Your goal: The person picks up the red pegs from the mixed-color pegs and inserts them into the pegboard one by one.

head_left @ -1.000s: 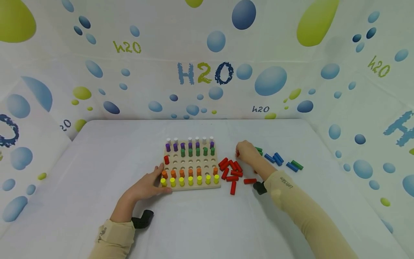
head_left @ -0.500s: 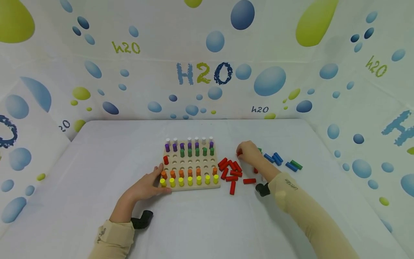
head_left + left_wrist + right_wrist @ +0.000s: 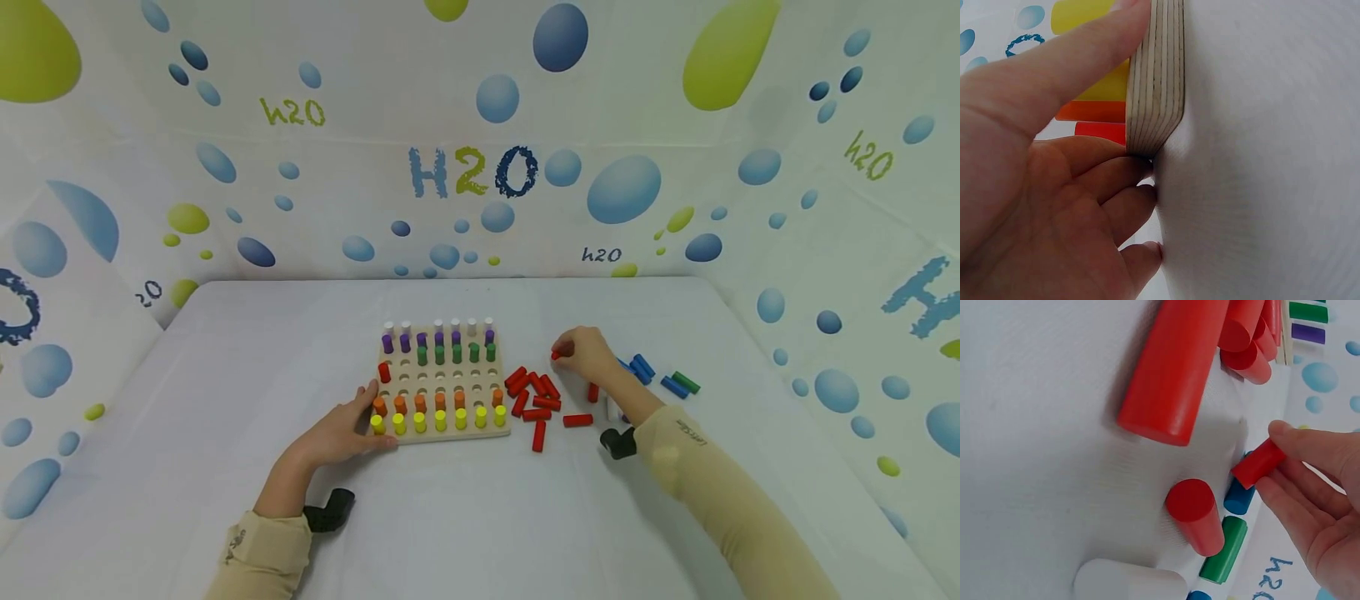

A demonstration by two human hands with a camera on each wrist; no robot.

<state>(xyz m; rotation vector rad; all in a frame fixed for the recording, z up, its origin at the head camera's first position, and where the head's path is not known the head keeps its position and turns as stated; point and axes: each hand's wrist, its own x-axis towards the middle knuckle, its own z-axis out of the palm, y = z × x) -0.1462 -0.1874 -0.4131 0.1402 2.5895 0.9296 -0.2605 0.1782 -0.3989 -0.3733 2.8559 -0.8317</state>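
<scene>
The left hand point(image 3: 341, 433) gripped the board point(image 3: 450, 436) at its near left corner, thumb along the near edge and fingers bent beside the left side, some tips reaching the table point(image 3: 450, 517). The board lay flat, left of the loose pegs. The right hand point(image 3: 588, 354) pinched a red peg point(image 3: 1259, 464) between thumb and fingertips, to the right of the board; whether that peg touched the table could not be told. On the board stood yellow pegs point(image 3: 440, 420) along the near edge, orange pegs point(image 3: 439, 402) just behind, then, beyond rows of holes, green pegs point(image 3: 457, 355), purple pegs point(image 3: 456, 338) and, farthest, white pegs point(image 3: 455, 325). A lone red one point(image 3: 384, 372) stood at the left side, between the orange and green rows. Loose red pegs point(image 3: 537, 414) lay scattered between board and right wrist, a loose white peg point(image 3: 1129, 584) partly under that wrist. Farther right were blue pegs point(image 3: 674, 387), one just beside a loose green peg point(image 3: 686, 382).
</scene>
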